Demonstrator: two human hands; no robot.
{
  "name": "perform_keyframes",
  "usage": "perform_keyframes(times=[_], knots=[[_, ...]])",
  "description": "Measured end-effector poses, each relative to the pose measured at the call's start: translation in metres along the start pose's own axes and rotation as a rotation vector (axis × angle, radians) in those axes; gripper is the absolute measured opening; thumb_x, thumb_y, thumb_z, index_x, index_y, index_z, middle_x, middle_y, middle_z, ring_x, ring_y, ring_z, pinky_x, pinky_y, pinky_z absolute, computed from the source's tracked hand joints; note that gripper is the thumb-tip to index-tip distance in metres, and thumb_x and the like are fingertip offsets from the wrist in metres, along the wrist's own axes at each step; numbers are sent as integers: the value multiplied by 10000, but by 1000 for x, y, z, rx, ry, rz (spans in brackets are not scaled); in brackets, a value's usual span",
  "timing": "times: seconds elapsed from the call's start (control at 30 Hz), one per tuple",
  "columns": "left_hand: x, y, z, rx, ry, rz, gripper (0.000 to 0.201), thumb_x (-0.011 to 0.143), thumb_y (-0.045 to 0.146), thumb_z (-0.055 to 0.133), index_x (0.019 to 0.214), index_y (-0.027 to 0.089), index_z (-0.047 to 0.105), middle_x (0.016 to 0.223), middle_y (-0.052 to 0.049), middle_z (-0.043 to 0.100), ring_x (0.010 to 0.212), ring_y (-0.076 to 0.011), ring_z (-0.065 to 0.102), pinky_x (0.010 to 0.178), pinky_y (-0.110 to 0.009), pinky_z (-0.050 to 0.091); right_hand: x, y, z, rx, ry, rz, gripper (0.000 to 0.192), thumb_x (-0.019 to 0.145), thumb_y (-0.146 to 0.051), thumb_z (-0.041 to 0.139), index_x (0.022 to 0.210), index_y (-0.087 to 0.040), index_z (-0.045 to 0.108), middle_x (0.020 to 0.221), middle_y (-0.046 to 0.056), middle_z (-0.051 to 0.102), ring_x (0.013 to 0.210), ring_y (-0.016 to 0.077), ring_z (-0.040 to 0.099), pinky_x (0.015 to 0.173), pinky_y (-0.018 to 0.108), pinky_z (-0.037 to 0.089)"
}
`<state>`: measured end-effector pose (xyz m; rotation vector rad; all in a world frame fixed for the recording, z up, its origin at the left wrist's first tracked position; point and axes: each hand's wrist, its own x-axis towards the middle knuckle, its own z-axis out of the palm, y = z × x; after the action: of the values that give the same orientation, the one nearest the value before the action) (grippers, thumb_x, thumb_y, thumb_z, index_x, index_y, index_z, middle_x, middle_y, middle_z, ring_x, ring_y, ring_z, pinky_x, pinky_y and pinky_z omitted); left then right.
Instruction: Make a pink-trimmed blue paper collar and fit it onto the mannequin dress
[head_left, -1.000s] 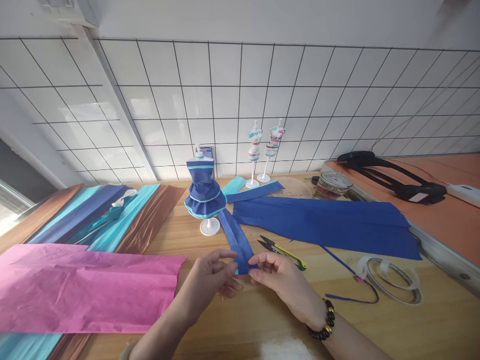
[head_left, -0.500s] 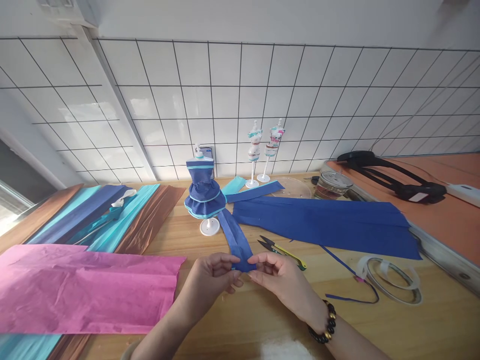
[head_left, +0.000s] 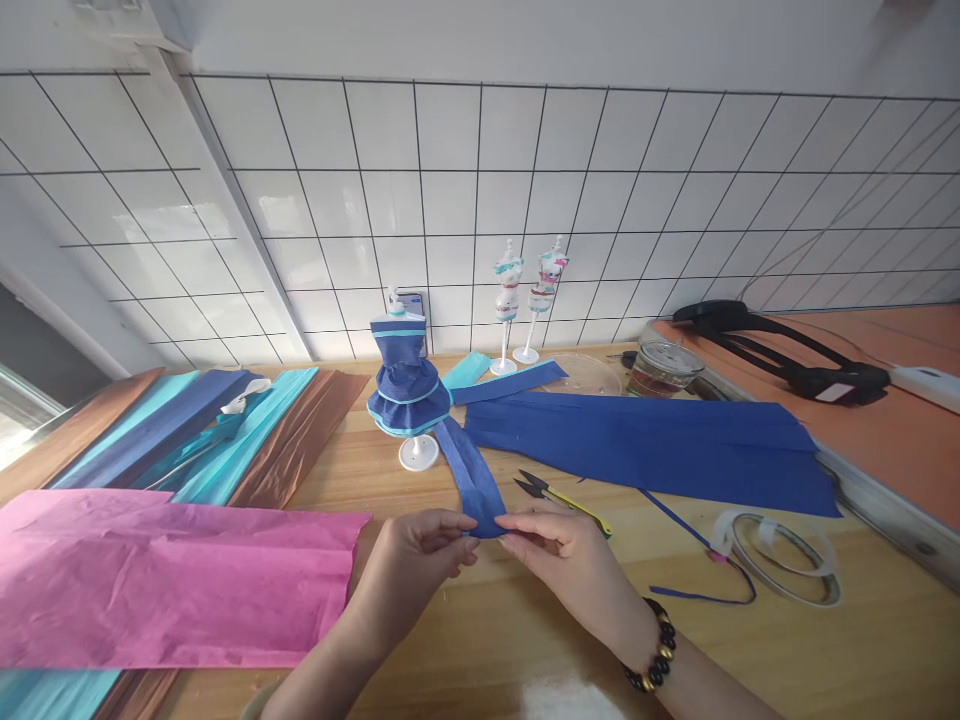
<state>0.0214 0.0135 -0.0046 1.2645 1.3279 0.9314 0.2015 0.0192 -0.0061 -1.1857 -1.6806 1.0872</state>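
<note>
Pinching the near end of a dark blue paper strip [head_left: 471, 478], the left hand [head_left: 416, 565] and the right hand [head_left: 562, 560] meet low over the wooden table [head_left: 825, 660], thumbs and forefingers closed on the strip's edge from either side. The strip runs away from the hands toward a small mannequin [head_left: 407, 395] dressed in a blue ruffled paper dress with light blue trim, standing on a white round base. Just right of the strip lie yellow-handled thread snips [head_left: 559, 493]. A wide sheet of dark blue paper [head_left: 652, 445] spreads further right, with a roll of clear tape [head_left: 784, 558] near its front edge. A pink sheet [head_left: 165, 585] covers the table's left side, and beyond it lie blue, teal and brown sheets [head_left: 225, 430]. Two bare mannequins [head_left: 525, 300] stand by the tiled wall. The right wrist wears a dark bead bracelet [head_left: 654, 655].
</note>
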Motion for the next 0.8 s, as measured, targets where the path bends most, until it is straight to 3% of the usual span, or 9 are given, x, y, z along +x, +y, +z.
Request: perform_keyframes(times=[0.3, 0.53, 0.8], knots=[[0, -4, 1, 67, 32, 10, 128, 677, 306, 653, 737, 201, 693, 618, -13, 693, 623, -179, 651, 532, -219, 476, 1, 2, 1, -93, 9, -87, 160, 777, -221, 582, 838, -279, 718, 813, 30, 667, 756, 188, 610, 672, 289, 476], [2, -5, 1, 3, -54, -29, 270, 688, 292, 645, 931, 176, 656, 822, -60, 711, 661, -189, 660, 545, -248, 485, -1, 1, 1, -138, -3, -109, 163, 797, -204, 562, 834, -266, 708, 800, 28, 655, 754, 179, 607, 675, 282, 475], [2, -5, 1, -2, -24, -30, 181, 684, 295, 645, 804, 163, 675, 706, -43, 702, 634, -183, 654, 531, -240, 485, -1, 3, 2, -159, 13, -111, 152, 785, -171, 574, 822, -246, 701, 797, 24, 657, 745, 163, 610, 648, 250, 471]])
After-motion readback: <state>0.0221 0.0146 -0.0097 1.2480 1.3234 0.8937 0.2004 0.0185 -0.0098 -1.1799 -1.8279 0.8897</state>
